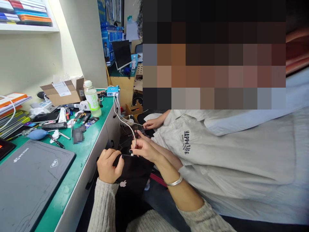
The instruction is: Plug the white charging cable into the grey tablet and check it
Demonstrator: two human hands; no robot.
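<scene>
My left hand point(109, 166) grips the edge of a black iPhone point(134, 172), which lies back up with a white Apple logo showing. My right hand point(145, 149), with a silver bangle point(174, 181) on its wrist, pinches a white charging cable point(125, 121) at its plug, close to the phone's top end. The cable runs up toward the bench. Beside me, a co-worker's hand point(152, 123) reaches in from a pale shirt sleeve and holds a small dark object point(141, 131), partly hidden by my fingers.
A green workbench point(83, 154) runs along the left, crowded with a grey repair mat point(36, 183), a blue air blower point(37, 134), a green-labelled bottle point(92, 99), a cardboard box point(64, 91) and small tools. A co-worker's torso point(229, 154) fills the right side.
</scene>
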